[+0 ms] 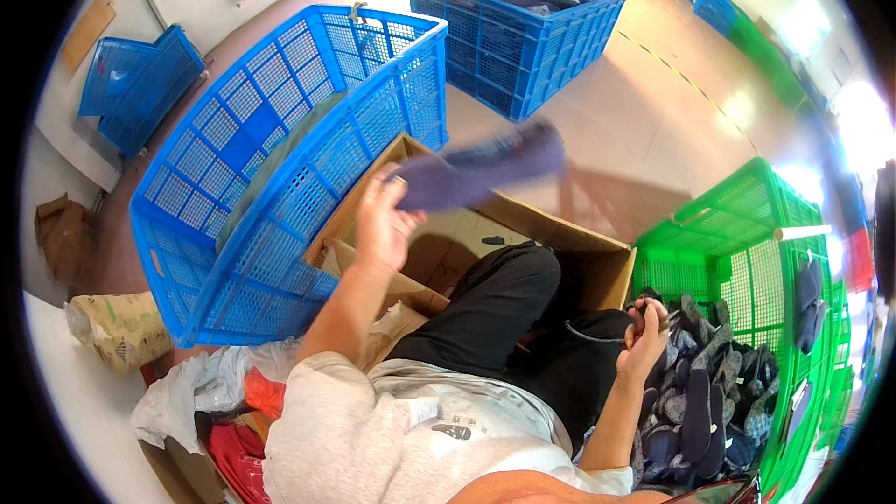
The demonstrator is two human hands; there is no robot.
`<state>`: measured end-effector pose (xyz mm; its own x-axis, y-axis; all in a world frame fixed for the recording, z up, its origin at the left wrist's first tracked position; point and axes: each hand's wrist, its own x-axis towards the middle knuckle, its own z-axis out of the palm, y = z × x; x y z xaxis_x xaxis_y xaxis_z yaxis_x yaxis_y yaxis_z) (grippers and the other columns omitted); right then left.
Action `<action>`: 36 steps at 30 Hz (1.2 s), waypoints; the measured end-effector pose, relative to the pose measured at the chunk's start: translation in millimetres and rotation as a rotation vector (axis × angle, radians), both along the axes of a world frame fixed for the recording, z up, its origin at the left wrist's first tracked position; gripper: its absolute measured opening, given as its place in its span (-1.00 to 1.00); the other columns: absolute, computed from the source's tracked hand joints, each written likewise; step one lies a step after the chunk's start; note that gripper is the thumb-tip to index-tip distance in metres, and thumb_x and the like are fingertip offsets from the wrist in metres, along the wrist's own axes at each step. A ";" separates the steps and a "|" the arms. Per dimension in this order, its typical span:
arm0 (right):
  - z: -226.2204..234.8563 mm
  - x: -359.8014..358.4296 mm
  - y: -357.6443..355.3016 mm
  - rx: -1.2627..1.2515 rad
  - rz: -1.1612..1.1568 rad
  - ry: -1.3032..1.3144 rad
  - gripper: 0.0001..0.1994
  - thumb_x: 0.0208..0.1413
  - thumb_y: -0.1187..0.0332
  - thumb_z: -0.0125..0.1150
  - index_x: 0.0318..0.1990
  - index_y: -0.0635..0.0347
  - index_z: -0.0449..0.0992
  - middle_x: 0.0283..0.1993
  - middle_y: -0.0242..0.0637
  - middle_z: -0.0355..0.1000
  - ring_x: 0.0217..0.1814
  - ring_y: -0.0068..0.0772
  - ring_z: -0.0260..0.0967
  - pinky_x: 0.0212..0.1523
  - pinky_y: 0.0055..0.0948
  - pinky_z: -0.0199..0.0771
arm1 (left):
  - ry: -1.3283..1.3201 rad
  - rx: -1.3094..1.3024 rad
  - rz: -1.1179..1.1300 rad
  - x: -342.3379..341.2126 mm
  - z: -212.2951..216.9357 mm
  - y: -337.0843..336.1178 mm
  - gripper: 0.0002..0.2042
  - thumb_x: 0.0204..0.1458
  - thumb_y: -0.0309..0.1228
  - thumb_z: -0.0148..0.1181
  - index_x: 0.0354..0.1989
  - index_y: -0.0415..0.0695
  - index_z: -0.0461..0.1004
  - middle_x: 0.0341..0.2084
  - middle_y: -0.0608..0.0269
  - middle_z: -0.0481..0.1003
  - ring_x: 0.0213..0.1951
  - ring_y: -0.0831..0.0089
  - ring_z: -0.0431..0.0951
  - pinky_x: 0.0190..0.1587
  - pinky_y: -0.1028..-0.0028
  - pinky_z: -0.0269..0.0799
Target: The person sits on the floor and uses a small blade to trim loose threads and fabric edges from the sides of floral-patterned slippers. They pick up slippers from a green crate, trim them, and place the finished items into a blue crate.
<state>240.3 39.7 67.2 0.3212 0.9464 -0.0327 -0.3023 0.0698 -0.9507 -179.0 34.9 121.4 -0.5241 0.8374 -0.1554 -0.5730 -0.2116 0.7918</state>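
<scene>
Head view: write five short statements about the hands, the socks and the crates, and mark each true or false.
1. The left hand holds a dark blue sock above the cardboard box. True.
2. The right hand rests in the blue crate. False: it is at the edge of the green crate, by the sock pile.
3. The green crate holds many dark socks. True.
4. The far blue crate holds nothing. False: grey socks fill its top.
5. The near blue crate stands level. False: it is tilted.
</scene>
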 end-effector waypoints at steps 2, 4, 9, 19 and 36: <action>-10.5 10.5 -3.9 -0.026 -0.022 0.018 -0.91 0.25 0.40 0.15 -0.16 0.18 0.50 -0.26 -0.33 0.52 -0.38 -0.70 0.44 -0.74 -0.78 0.05 | 0.066 0.177 0.216 -30.1 18.2 6.1 -0.63 0.22 -0.37 0.06 0.18 -0.12 0.29 -0.07 0.22 0.49 -0.12 0.35 0.54 -0.17 0.28 0.52; -19.4 11.6 -6.1 -0.068 -0.034 0.036 -0.91 0.25 0.40 0.15 -0.17 0.18 0.50 -0.27 -0.33 0.52 -0.39 -0.70 0.44 -0.74 -0.79 0.06 | 0.097 0.356 0.276 -64.9 26.2 6.7 -0.64 0.24 -0.39 0.06 0.19 -0.17 0.27 0.01 0.17 0.47 -0.04 0.28 0.54 -0.01 0.29 0.47; -31.5 26.5 -14.3 -0.113 -0.130 0.013 -0.88 0.25 0.38 0.13 -0.14 0.20 0.50 -0.29 -0.34 0.51 -0.45 -0.72 0.40 -0.76 -0.77 0.08 | 0.063 0.060 0.376 -52.6 9.0 14.7 -0.31 0.19 -0.41 0.16 0.42 -0.15 -0.07 0.01 0.05 0.48 -0.06 0.31 0.54 0.02 0.33 0.44; -77.7 125.9 -67.4 -0.276 -0.373 -0.119 -0.86 0.24 0.34 0.15 -0.12 0.14 0.51 -0.26 -0.44 0.51 -0.50 -0.76 0.28 -0.76 -0.74 0.04 | 0.076 -0.253 -0.240 72.6 -84.5 10.8 -0.76 0.14 -0.52 0.13 -0.01 -0.17 0.47 -0.33 0.26 0.55 -0.33 0.56 0.50 -0.21 0.56 0.44; -189.7 205.0 -234.5 -0.707 -0.932 -0.665 -0.58 -0.04 0.45 0.32 0.05 0.26 0.52 0.00 -0.12 0.53 0.07 -0.25 0.45 0.13 -0.33 0.37 | 0.163 -0.330 -0.504 117.1 -108.2 18.6 -0.72 0.17 -0.54 0.09 0.06 -0.23 0.42 -0.28 0.20 0.54 -0.30 0.50 0.49 -0.21 0.51 0.43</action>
<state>445.4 -194.8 -122.5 0.9769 0.2135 -0.0068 0.1184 -0.5678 -0.8146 -61.9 53.4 13.2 -0.1153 0.9096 -0.3992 -0.4052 0.3239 0.8549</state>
